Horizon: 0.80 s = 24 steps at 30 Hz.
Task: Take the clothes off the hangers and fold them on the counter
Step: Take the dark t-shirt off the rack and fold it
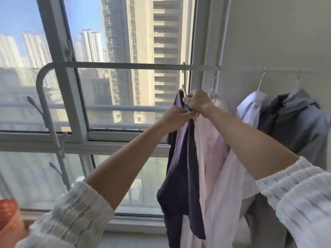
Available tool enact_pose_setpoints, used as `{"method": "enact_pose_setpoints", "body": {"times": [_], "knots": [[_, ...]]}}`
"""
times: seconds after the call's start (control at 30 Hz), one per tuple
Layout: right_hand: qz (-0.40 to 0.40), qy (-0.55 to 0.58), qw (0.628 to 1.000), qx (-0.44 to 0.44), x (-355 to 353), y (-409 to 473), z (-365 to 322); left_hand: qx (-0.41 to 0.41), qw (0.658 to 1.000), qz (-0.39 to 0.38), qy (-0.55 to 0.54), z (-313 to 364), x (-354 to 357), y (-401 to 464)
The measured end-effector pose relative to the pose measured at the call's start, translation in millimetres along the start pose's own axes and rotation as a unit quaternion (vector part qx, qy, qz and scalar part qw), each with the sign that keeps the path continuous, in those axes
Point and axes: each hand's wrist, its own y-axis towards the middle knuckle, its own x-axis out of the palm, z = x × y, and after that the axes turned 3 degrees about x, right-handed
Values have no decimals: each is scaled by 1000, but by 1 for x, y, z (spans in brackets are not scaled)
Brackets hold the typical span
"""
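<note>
A dark navy garment [180,176] hangs from a hanger [183,77] hooked on the white rail [125,65] of a clothes rack. My left hand [176,116] pinches the garment's collar area from the left. My right hand [196,101] grips the same collar and hanger top from above, fingers curled. Right beside it hangs a pale pink shirt [215,158] on a white hanger [214,83]. Further right are a white shirt [250,108] and a grey-blue hooded jacket [295,122], each on its own hanger. The counter is out of view.
The rack's curved left post [41,97] carries small hooks. A large window [111,97] with tower blocks outside fills the left side. A plain wall [277,33] stands behind the clothes. An orange-red object [9,212] sits at the lower left on the sill.
</note>
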Motion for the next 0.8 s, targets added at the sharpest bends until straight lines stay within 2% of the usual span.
{"method": "enact_pose_setpoints", "body": {"times": [0.23, 0.37, 0.53, 0.8], "knots": [[10, 24, 999, -22, 35, 8, -14, -25, 999, 35, 8, -19, -23, -17], [19, 24, 999, -34, 61, 5, -38, -23, 995, 36, 93, -33, -53, -28], [16, 14, 999, -41, 90, 1, -71, -26, 994, 38, 104, -56, -87, -37], [8, 25, 996, -83, 171, -13, -169, -23, 986, 57, 156, -112, -192, -74]]}}
